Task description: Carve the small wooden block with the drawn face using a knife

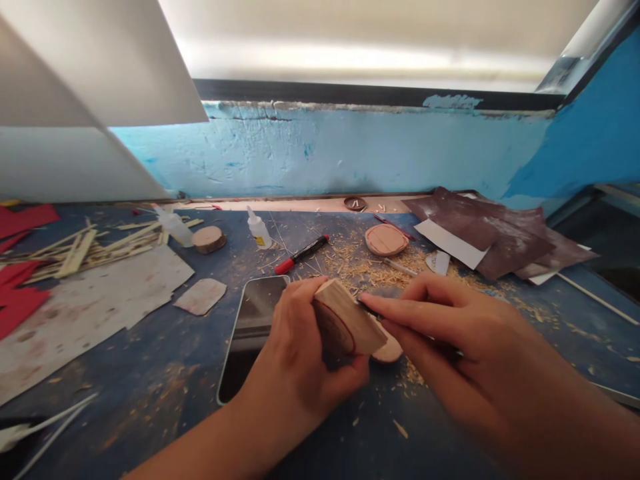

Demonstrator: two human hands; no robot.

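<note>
My left hand (300, 347) is closed around a pale wooden block (357, 323), which is tilted and has a curved red line drawn on its side face. Against the block's right edge is the tip of a small dark blade-like tool (368, 307), gripped in my right hand (465, 347). Its index finger stretches along the tool, and most of the tool is hidden by the fingers. Just under the block, a rounded piece of wood (389, 349) partly shows on the table. A phone (240, 353) with a dark screen lies beside my left hand.
Wood shavings (345, 263) cover the blue table around a red-and-black marker (303, 255) and a wooden disc (386, 239). Two glue bottles (259, 230) stand behind. Sandpaper sheets (480, 227) lie at the right, thin wooden sticks (75, 253) and stained paper (90, 320) at the left.
</note>
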